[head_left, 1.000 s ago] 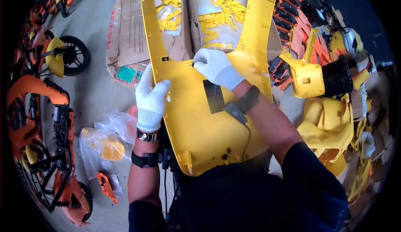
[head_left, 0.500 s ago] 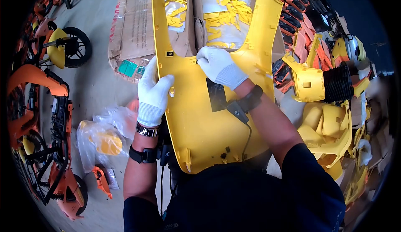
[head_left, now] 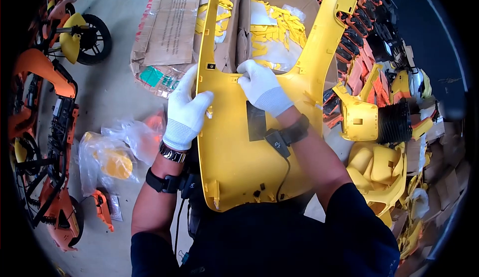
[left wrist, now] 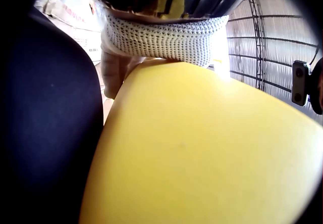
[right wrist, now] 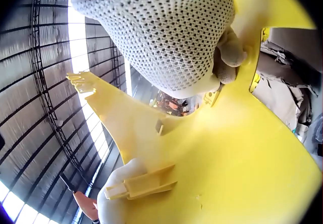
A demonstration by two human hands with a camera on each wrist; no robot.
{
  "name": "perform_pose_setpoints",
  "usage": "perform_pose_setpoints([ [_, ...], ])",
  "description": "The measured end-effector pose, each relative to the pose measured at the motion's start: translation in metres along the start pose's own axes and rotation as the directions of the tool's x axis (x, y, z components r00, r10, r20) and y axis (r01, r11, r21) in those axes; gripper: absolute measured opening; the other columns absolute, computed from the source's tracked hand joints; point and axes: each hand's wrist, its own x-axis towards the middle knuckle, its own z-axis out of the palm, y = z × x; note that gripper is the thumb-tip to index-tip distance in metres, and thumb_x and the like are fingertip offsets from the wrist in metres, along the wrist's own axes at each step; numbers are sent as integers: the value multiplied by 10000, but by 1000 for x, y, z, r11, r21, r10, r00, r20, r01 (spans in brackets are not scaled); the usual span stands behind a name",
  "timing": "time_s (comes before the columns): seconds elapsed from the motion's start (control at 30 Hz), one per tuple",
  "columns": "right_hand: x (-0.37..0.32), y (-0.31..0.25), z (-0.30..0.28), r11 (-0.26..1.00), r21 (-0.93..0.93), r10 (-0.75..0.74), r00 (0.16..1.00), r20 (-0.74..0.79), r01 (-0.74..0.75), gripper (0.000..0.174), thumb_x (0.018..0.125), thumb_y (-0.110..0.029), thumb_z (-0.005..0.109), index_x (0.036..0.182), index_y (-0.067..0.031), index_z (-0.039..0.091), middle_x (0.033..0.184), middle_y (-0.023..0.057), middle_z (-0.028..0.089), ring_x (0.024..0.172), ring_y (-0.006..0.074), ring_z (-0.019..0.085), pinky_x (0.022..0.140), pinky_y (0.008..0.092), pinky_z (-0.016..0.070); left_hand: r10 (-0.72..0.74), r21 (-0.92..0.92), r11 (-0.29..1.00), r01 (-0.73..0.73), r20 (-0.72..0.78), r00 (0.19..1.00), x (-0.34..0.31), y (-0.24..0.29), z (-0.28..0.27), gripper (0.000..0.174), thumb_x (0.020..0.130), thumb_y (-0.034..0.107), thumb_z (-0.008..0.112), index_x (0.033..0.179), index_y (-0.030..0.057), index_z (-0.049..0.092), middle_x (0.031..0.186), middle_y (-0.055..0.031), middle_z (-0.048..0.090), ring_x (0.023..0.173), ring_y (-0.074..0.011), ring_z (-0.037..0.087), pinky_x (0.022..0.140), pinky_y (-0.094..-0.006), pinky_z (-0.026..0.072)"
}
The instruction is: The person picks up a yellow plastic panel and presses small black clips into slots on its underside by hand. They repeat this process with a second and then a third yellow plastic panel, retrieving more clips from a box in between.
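Observation:
A large yellow plastic panel (head_left: 234,157) with two long arms at its far end stands in front of the person's body in the head view. The gloved left hand (head_left: 184,110) grips its left edge, thumb on the inner face. At the inner edge between the arms, the gloved right hand (head_left: 262,85) has its fingers curled over a small slotted tab (head_left: 233,79); anything small between the fingertips is hidden. A black clip (head_left: 211,66) sits in the left arm's base. A dark rectangular patch (head_left: 256,122) marks the inner face, partly behind the right wrist.
Cardboard boxes (head_left: 169,22) hold small yellow parts (head_left: 282,30) beyond the panel. Orange scooter frames (head_left: 55,127) stand at left, beside bagged parts (head_left: 117,159) on the floor. More yellow covers (head_left: 376,164) and a black ribbed piece (head_left: 394,125) are stacked at right.
The panel and both hands have shifted right in the head view while the surroundings turned. Both hands keep about the same places on the panel.

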Motion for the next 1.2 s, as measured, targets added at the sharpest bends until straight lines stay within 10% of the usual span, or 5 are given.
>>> perform_pose_setpoints([
  [0.4,6,2,-14,980,192,41,993,108,-62,159,874,-128,625,991,-33,675,929,180,703,922,363,676,856,437,532,-8,1,1000,8,-1,1000,-1,-1,-1,585,840,-27,535,1420,-71,472,1217,-110,643,1086,-144,619,933,-279,503],
  [0.5,9,1,-41,923,-252,-282,957,68,289,208,892,-197,624,1023,-51,693,938,172,703,938,355,673,889,442,519,0,-40,999,1,10,1000,-2,1,-1,585,838,-28,537,1419,-68,479,1225,-116,642,1102,-148,613,940,-284,501],
  [0.8,41,33,-47,990,130,-111,874,473,56,404,859,-356,688,1089,-26,734,1048,179,733,1006,335,684,921,385,520,13,-9,1000,-13,17,1000,-3,3,-2,603,834,-36,542,1431,-76,465,1254,-123,629,1122,-159,608,966,-288,488],
  [0.9,56,47,-45,927,148,-371,786,495,345,408,840,-366,711,1042,-13,747,1012,175,739,973,313,693,901,372,525,9,-44,999,-7,38,999,-6,7,-2,608,833,-51,543,1434,-83,456,1268,-123,622,1138,-160,602,980,-291,482],
  [1.2,47,39,-42,993,70,-121,836,536,99,418,816,-389,734,1016,-22,751,991,165,740,961,318,695,885,378,526,-59,-98,993,63,51,997,-8,8,-2,630,829,-68,539,1450,-79,440,1290,-121,617,1166,-166,597,1004,-295,471],
])
